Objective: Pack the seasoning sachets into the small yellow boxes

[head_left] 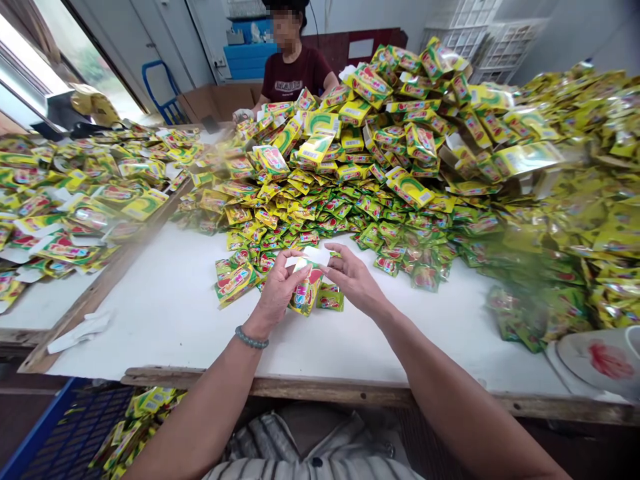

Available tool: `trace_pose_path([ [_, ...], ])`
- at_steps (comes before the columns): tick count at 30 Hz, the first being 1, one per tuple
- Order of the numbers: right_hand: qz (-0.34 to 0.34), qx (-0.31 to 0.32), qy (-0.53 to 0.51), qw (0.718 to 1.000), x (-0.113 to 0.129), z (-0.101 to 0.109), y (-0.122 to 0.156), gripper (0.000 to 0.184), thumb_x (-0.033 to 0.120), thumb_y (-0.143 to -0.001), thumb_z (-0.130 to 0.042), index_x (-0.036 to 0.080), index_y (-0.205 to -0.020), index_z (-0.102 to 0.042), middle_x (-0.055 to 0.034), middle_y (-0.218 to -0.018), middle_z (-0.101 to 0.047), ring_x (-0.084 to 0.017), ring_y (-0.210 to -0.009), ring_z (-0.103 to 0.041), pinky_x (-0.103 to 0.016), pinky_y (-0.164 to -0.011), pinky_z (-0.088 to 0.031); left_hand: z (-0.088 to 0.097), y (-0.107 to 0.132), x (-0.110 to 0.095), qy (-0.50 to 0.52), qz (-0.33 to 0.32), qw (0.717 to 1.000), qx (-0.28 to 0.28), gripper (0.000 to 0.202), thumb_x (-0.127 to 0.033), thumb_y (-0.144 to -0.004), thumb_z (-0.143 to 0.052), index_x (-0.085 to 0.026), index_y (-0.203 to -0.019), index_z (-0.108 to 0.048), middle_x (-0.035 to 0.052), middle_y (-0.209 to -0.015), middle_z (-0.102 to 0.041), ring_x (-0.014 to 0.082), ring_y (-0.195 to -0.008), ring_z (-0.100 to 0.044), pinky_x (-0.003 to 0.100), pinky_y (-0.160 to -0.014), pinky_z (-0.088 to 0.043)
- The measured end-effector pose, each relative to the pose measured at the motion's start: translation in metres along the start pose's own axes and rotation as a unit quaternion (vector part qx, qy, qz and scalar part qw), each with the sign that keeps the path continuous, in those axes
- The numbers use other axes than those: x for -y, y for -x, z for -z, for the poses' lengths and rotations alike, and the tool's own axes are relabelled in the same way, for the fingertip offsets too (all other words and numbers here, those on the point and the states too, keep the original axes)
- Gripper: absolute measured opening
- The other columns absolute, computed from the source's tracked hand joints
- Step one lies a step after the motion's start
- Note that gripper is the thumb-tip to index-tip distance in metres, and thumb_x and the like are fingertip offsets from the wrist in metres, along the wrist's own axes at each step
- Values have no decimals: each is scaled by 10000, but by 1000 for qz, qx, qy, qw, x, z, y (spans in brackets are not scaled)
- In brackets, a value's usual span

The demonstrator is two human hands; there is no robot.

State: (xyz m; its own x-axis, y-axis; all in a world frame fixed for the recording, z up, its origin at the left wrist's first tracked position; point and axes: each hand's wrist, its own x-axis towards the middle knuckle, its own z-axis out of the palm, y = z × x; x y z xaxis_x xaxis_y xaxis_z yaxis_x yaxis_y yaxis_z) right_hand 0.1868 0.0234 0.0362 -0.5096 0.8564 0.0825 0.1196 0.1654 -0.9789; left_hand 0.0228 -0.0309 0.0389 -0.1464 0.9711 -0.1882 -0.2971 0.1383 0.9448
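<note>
Over the near middle of the table, my left hand (pixel 274 292) grips a small yellow-green carton (pixel 306 295) with fruit printed on it. White flaps stand up at the carton's top end. My right hand (pixel 356 279) has its thumb and fingers closed at the carton's upper right edge, by the flap. Just under the right fingers lies a green sachet (pixel 330 298). Left of my left hand rests another printed carton (pixel 234 283), flat on the white table top (pixel 180 313).
A heap of cartons (pixel 370 133) and sachets (pixel 310 213) rises ahead; more sachets (pixel 595 233) lie right. Cartons (pixel 75 213) cover the left table beyond a wooden strip (pixel 115 267). A mug (pixel 600 360) stands front right, a blue crate (pixel 55 427) below left. A person (pixel 295 77) is opposite.
</note>
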Motion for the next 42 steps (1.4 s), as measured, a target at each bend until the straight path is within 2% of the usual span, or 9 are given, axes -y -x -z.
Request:
trace_pose_path([
  [4,31,4,49,998,5,2,0,284,438,-877,-582,204,-943,-728,-46,-946,-716,-211,-926,-614,-320,-827,-453,1,0,1,15,-12,999,-37,578,-379,-672,-821,-235,-1073,-431,-77,-639,-650,118,-520,-602,211,-513,-479],
  [8,-16,-2,1,1000,4,1,-1,364,520,-839,-626,173,-765,-706,-28,-745,-677,-159,-687,-568,-274,-649,-435,3,1,3,-12,-22,1000,-13,555,-361,-667,-836,-221,-1046,-456,-88,-589,-623,101,-471,-554,193,-471,-438],
  [13,-54,-3,-13,998,3,-1,-2,309,454,-768,-706,163,-863,-745,-31,-758,-698,-149,-671,-573,-257,-611,-419,3,2,4,-21,-20,1000,-5,552,-358,-646,-851,-199,-1036,-494,-49,-626,-672,114,-497,-590,213,-499,-470],
  [18,-101,19,-113,988,0,5,-3,375,479,-732,-735,139,-890,-757,-38,-724,-705,-147,-639,-581,-264,-605,-425,3,2,1,-21,-5,1000,-10,581,-357,-594,-885,-181,-1029,-540,-23,-667,-697,137,-533,-631,236,-517,-500],
  [24,-57,67,-70,994,-1,15,-3,319,386,-751,-720,163,-962,-806,-72,-883,-763,-212,-802,-661,-319,-736,-492,5,3,1,-15,-7,1000,-9,578,-357,-590,-891,-175,-1030,-564,-24,-672,-698,138,-539,-637,244,-529,-502],
  [28,-28,105,-108,988,5,12,0,336,350,-794,-654,233,-1080,-786,-39,-1020,-771,-265,-1023,-671,-398,-931,-495,4,2,0,2,-18,999,-36,573,-373,-585,-889,-184,-1011,-555,-31,-656,-692,139,-540,-639,248,-543,-502],
  [35,-31,46,-126,990,8,-22,11,488,373,-840,-631,247,-1310,-661,-38,-1218,-715,-269,-1143,-628,-431,-1008,-476,5,0,-1,37,-48,994,-90,560,-356,-592,-888,-195,-1014,-557,-63,-620,-647,112,-504,-590,228,-525,-467],
  [38,6,1,-75,997,9,-28,13,432,365,-866,-622,261,-1282,-676,-44,-1329,-656,-260,-1183,-599,-423,-1023,-453,5,1,1,38,-55,994,-87,526,-360,-631,-867,-204,-1031,-562,-63,-622,-648,112,-528,-595,226,-551,-475],
  [42,56,-3,22,998,9,-17,7,319,384,-928,-555,236,-1136,-747,-56,-1202,-720,-246,-1149,-606,-404,-1024,-429,1,0,2,14,-44,997,-56,514,-398,-668,-834,-207,-1080,-594,-54,-641,-646,112,-538,-576,223,-547,-462],
])
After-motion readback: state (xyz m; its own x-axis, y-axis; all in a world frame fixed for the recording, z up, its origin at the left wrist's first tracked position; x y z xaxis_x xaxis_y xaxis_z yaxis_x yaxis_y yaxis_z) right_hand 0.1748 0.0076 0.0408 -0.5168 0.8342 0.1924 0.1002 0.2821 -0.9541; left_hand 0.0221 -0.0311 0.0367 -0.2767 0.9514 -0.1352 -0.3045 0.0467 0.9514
